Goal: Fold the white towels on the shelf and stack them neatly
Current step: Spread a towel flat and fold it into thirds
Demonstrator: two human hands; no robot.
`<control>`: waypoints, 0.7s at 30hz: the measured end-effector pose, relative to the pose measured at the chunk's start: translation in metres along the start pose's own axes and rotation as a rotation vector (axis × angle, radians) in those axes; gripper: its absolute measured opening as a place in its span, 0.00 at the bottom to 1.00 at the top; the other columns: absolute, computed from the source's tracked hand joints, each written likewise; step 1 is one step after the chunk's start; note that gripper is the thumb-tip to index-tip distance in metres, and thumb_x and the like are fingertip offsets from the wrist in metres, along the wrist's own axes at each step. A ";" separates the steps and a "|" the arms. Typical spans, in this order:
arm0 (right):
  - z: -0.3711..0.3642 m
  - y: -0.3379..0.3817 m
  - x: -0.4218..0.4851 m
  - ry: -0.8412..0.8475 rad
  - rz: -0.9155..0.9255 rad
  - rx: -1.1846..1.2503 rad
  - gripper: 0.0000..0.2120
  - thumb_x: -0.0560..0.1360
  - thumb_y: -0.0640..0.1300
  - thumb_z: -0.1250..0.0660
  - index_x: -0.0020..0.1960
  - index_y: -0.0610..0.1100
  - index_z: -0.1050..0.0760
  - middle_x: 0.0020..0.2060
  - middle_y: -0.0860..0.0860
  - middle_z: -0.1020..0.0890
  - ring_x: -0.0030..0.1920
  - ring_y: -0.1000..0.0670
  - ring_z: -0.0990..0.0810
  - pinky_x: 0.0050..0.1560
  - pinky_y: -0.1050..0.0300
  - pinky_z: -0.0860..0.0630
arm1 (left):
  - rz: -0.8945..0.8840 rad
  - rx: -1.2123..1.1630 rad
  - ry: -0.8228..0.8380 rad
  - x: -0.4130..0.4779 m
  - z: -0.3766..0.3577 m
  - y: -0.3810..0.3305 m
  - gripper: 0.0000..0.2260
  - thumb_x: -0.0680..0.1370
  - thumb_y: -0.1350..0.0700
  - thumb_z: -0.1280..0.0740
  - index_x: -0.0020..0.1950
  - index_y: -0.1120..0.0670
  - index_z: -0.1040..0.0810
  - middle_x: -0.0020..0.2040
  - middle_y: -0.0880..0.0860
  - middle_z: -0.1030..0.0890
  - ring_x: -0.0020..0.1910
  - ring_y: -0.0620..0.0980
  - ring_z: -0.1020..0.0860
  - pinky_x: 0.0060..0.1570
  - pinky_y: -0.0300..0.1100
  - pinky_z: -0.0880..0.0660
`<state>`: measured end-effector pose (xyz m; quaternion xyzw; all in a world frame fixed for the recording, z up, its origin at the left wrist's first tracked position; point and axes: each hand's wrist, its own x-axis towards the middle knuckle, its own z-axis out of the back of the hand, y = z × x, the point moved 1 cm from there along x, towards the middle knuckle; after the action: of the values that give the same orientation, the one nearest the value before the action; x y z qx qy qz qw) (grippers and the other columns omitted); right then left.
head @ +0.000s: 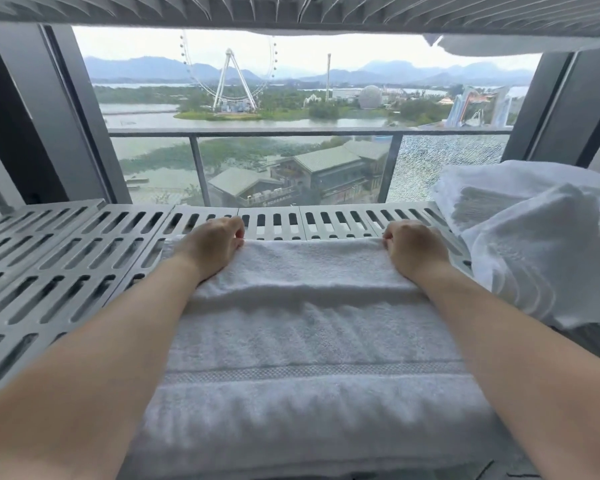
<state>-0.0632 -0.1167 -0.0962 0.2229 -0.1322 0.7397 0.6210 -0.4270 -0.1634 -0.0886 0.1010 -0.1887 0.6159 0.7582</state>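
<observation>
Two bare forearms are reaching in from the near edge, one at 7 o'clock and one at 5 o'clock, and lying across a white towel (312,327) that is spreading from the bottom of the view toward the middle. The towel is lying flat on a grey slatted shelf (59,265), folded over so that a thicker layer is showing across its far part, and a woven band is running across it nearer the camera.

At the towel's far edge, the left hand (211,247) is sitting at about 11 o'clock from the towel's centre, its fingers (234,226) curling down and pinching the far left corner of the cloth. The right hand (415,248) is sitting at about 1 o'clock, its fingers (388,234) likewise curling closed over the far right corner. Both hands are gripping the same edge, well apart from each other.

At 3 o'clock a loose heap of white towels (534,244) is lying crumpled on the shelf, just beside the right forearm. Overhead at 12 o'clock an upper slatted shelf (291,8) is spanning the view, with white cloth (492,43) hanging from it at 1 o'clock.

Beyond the shelf a large window (291,98) is showing a balcony railing (291,132), water, buildings, a Ferris wheel (229,77) and distant hills.
</observation>
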 end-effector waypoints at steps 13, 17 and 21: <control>-0.003 0.045 0.020 -0.017 -0.126 -0.059 0.10 0.76 0.43 0.34 0.56 0.41 0.21 0.51 0.42 0.20 0.53 0.41 0.22 0.57 0.46 0.23 | 0.110 0.133 -0.047 0.022 -0.001 -0.021 0.10 0.81 0.50 0.34 0.51 0.54 0.17 0.53 0.53 0.20 0.53 0.55 0.22 0.52 0.50 0.22; 0.003 0.065 0.014 -0.096 0.003 0.100 0.08 0.77 0.46 0.33 0.50 0.41 0.20 0.46 0.44 0.18 0.50 0.43 0.21 0.54 0.49 0.22 | 0.211 0.008 0.027 0.033 -0.009 -0.060 0.17 0.82 0.45 0.41 0.45 0.54 0.20 0.50 0.54 0.19 0.47 0.54 0.22 0.47 0.49 0.21; -0.005 0.086 0.000 0.000 0.123 0.277 0.10 0.78 0.51 0.34 0.52 0.45 0.20 0.48 0.47 0.18 0.50 0.47 0.21 0.55 0.48 0.23 | 0.150 0.074 0.129 0.028 -0.029 -0.077 0.23 0.82 0.39 0.49 0.60 0.52 0.22 0.57 0.55 0.20 0.57 0.56 0.23 0.58 0.54 0.26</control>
<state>-0.1487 -0.1308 -0.0933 0.2980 -0.0423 0.7877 0.5376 -0.3426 -0.1444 -0.0974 0.0745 -0.1237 0.6829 0.7161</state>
